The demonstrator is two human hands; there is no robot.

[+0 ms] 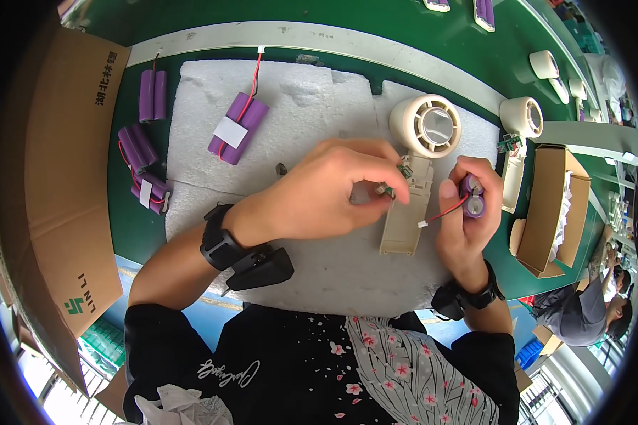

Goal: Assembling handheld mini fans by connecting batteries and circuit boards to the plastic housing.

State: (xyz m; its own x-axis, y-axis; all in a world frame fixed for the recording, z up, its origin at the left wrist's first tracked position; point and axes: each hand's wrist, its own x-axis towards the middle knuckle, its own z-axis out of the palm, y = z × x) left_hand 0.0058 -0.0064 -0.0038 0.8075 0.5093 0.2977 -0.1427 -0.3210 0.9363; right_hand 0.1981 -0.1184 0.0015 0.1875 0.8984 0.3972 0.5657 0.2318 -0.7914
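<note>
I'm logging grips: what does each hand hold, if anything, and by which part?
Right hand: the purple battery pack, gripped by its sides. Left hand: at the green circuit board; whether gripped cannot be told.

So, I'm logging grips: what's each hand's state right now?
Left hand: curled at the green circuit board; grip can't be told.
Right hand: closed, holding the purple battery pack.

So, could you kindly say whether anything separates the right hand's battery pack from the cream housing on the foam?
Between the battery pack and cream housing lie the right hand's thumb, a red lead and white connector.
</note>
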